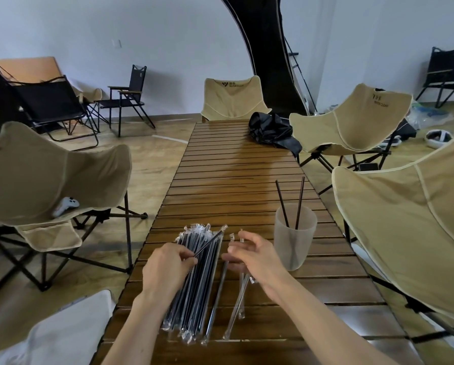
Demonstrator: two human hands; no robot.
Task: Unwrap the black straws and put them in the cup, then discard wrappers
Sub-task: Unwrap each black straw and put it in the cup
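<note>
Your left hand (168,267) pinches a wrapped black straw (207,243) over the pile; your right hand (252,255) hovers loosely spread beside the frosted plastic cup (294,238) near the slatted wooden bench (233,180) edge.

Soft, even daylight fills my view, fairly bright. A broad dim shadow lies across the slatted table (228,164) toward twelve o'clock. Pale glare glints off its slats at five o'clock. Wide-angle bending curves everything at the edges; my forearms blur slightly.

Tan camp chairs (352,119) ring the slatted table (233,167) (black bag (272,130), perhaps).
</note>
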